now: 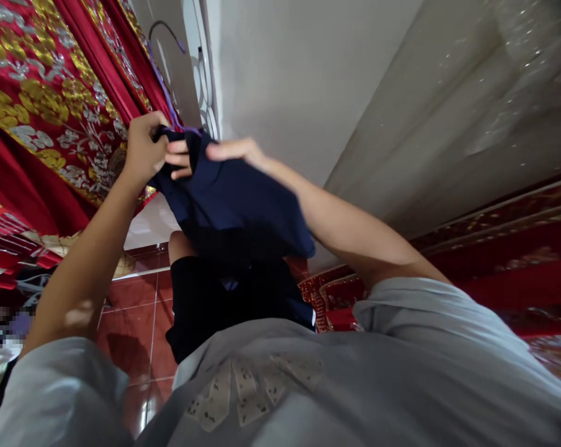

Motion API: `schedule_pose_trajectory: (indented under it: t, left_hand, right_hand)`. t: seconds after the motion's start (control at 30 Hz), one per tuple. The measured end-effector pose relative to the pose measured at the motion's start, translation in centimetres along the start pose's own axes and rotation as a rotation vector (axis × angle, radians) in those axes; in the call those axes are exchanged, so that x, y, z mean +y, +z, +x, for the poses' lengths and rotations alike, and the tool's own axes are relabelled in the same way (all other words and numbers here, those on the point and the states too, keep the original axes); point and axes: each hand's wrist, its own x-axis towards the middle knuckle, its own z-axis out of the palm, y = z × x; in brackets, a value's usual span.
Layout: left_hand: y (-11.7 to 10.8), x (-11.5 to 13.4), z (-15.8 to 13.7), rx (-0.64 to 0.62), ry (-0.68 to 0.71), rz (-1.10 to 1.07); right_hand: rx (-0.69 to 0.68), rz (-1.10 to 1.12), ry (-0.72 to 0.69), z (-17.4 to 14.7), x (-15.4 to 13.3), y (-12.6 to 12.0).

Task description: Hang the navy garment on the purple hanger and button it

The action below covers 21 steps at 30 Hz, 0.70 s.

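- Head view: I have the dark blue cloth (243, 192) held up in front of the wearer's body, hanging above the black shorts (192, 304).
- My left hand (145, 146) is closed, pinching the cloth at its upper left edge, beside the opening.
- My right hand (241, 151) grips the cloth too, thumb pressed on its front; fingers (180, 159), apparently of this hand, show through the opening.
- A purple hanger (162, 81) with a dark hook rises from the cloth's top edge, between the two hands and tilted to the left.
- Left of it I see a red curtain (43, 99) with gold and silver flowers; behind, a pale wall (290, 68).
- Below lie red floor tiles (131, 298); a grey shirt (308, 385) fills the near edge.
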Motion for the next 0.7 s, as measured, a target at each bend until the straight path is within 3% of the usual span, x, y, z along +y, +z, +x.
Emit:
schedule_pose_trajectory:
  t: [0.1, 0.2, 0.3, 0.43, 0.6, 0.7]
  left_hand:
    - [0.0, 0.2, -1.6, -0.029, 0.108, -0.109]
    - [0.2, -0.2, -2.9, -0.087, 0.148, -0.261]
    - [0.9, 0.2, -3.5, -0.146, 0.17, -0.357]
    - [1.5, 2.9, -3.6, -0.244, 0.228, -0.423]
    - [1.1, 6.9, -3.9, -0.436, 0.162, -0.44]
    - [0.8, 7.4, -4.0, -0.513, 0.2, -0.5]
  right_hand:
    - [-0.031, -0.056, -0.236, -0.4, 1.0, 2.8]
    - [0.092, -0.171, -0.334, -1.0, 2.3, 3.1]
    - [0.251, -0.266, -0.322, -0.9, 3.8, 2.4]
    - [0.381, -0.268, -0.282, 0.1, 6.1, 1.5]
    - [0.358, -0.2, -0.256, 0.6, 9.1, -0.5]
    - [0.241, -0.092, -0.139, 0.0, 10.5, -1.9]
